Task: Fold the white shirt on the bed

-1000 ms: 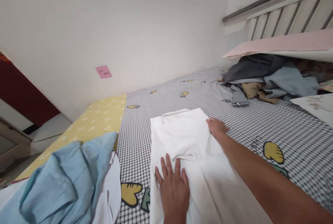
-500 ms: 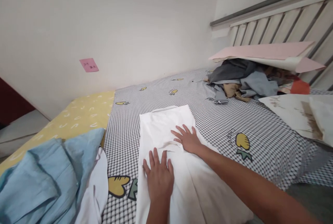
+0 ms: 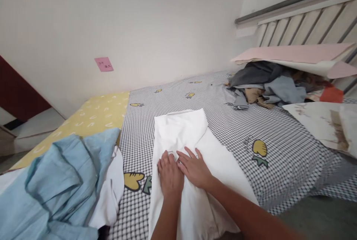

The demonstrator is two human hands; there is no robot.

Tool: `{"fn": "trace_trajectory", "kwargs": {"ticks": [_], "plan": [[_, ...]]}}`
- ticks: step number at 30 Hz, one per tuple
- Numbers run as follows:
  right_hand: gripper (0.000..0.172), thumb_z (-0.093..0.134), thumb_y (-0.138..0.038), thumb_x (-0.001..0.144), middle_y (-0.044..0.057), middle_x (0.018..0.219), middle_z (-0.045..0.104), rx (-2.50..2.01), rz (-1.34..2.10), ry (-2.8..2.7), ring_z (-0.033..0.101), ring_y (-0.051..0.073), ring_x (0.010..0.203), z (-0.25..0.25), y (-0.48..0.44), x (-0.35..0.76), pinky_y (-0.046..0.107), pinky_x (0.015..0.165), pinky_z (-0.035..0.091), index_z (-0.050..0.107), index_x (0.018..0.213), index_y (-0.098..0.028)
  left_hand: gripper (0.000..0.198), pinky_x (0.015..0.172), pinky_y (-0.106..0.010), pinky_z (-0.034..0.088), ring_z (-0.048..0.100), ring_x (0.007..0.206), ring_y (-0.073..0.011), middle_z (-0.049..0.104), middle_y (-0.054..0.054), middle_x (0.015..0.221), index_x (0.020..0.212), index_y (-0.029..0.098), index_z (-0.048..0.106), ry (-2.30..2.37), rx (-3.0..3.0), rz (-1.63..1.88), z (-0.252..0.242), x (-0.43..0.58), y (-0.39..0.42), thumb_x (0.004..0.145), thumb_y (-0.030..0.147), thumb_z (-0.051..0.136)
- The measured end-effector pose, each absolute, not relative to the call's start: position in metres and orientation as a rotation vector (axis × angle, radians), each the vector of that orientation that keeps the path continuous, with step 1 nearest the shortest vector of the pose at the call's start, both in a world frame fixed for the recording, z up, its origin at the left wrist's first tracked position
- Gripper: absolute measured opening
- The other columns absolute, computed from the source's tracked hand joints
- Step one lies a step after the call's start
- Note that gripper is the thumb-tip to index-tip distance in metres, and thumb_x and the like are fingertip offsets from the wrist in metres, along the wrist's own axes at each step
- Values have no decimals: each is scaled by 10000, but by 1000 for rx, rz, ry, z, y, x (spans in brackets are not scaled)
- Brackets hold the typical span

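A white garment (image 3: 184, 125) lies partly folded on the checked bedsheet (image 3: 234, 128), its near end running out of view at the bottom. Pressed on the left part of the cloth is my left hand (image 3: 170, 175), palm down with fingers stretched and fairly close together. My right hand (image 3: 195, 167) rests beside it with the fingers spread over the fabric, its fingertips close to the left hand. Wrinkles run through the cloth around the fingertips. Neither hand shows a grip on the garment.
A rumpled light blue garment (image 3: 69, 173) lies at left over a white cloth (image 3: 111, 191). A yellow patterned cloth (image 3: 103, 112) covers the far left of the bed. At back right, clothes (image 3: 259, 76) are piled under a pink sheet (image 3: 295, 54) by the radiator (image 3: 304, 28).
My right hand has slid back toward me and leftward, close to my left hand. The view has shifted slightly. The garment's far part lies uncovered now.
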State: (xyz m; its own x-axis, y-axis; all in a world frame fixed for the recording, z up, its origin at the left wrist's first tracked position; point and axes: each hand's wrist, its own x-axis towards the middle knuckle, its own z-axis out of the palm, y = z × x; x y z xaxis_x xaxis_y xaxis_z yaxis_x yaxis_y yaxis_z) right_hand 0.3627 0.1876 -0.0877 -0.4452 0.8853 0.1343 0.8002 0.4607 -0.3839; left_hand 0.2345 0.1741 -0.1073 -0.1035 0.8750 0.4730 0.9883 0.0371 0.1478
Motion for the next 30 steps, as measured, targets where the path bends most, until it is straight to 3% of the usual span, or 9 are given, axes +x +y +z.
{"fn": "trace_trajectory", "kwargs": {"ticks": [6, 9, 11, 13, 16, 20, 23, 26, 30], "plan": [[548, 238, -533, 1065, -3, 1637, 398, -1456, 356, -2360, 246, 269, 1558, -87, 195, 364, 602, 1255, 104, 478, 1526, -360, 382, 1163, -520, 403, 535, 1354, -296, 614, -194, 1397, 1295, 98, 591, -2186, -1942, -871, -96, 233, 171, 950, 160, 439], [595, 291, -591, 1041, 0, 1678, 314, -1484, 362, -2355, 197, 288, 1573, -89, 195, 362, 609, 1252, 101, 326, 1599, -386, 479, 1148, -478, 435, 451, 1445, -284, 484, -232, 1531, 1423, 84, 504, -2172, -1869, -1027, -89, 217, 165, 960, 168, 419], [593, 320, -600, 1032, -5, 1692, 279, -1494, 366, -2364, 170, 297, 1579, -88, 193, 362, 615, 1249, 92, 314, 1596, -416, 548, 1202, -530, 361, 341, 1525, -278, 401, -168, 1625, 1506, 195, 460, -2062, -2006, -871, -83, 200, 161, 967, 148, 377], [565, 324, -595, 1032, -5, 1694, 275, -1496, 377, -2380, 161, 301, 1581, -87, 193, 362, 621, 1245, 84, 355, 1574, -441, 621, 1237, -662, 204, 303, 1546, -273, 439, -56, 1625, 1515, 357, 454, -1998, -2230, -549, -77, 184, 159, 964, 105, 313], [544, 322, -591, 1032, 3, 1691, 284, -1497, 405, -2393, 162, 302, 1580, -86, 193, 362, 616, 1246, 68, 418, 1546, -441, 645, 1204, -769, 55, 251, 1566, -282, 424, 13, 1631, 1521, 429, 418, -2186, -2426, -156, -69, 172, 165, 970, 122, 284], [539, 372, -573, 1012, 1, 1690, 283, -1530, 541, -2338, 125, 297, 1588, -85, 198, 357, 600, 1254, -13, 494, 1511, -409, 588, 1195, -749, 201, 259, 1563, -299, 374, 1, 1655, 1494, 398, 471, -2394, -2459, -31, -56, 176, 176, 959, 177, 366], [529, 467, -587, 962, -3, 1669, 339, -1542, 742, -2233, 148, 325, 1582, -74, 207, 353, 655, 1238, -21, 571, 1448, -406, 604, 1187, -621, 352, 349, 1527, -281, 361, -93, 1662, 1540, 301, 417, -2386, -2384, -151, -48, 171, 166, 946, 193, 421], [562, 333, -578, 1007, 17, 1640, 403, -1478, 838, -2100, 309, 290, 1535, -59, 208, 365, 630, 1236, 187, 493, 1511, -386, 630, 1156, -520, 427, 364, 1520, -271, 270, -190, 1686, 1588, 186, 308, -2341, -2240, -340, -47, 142, 138, 961, 154, 361], [567, 385, -519, 1010, 81, 1561, 501, -1154, 716, -1593, 511, 246, 1392, -61, 173, 425, 471, 1149, 430, 442, 1540, -327, 574, 1122, -510, 455, 452, 1464, -255, 428, -167, 1614, 1482, 217, 491, -1901, -2125, -573, -65, 79, 80, 952, 76, 321]]}}
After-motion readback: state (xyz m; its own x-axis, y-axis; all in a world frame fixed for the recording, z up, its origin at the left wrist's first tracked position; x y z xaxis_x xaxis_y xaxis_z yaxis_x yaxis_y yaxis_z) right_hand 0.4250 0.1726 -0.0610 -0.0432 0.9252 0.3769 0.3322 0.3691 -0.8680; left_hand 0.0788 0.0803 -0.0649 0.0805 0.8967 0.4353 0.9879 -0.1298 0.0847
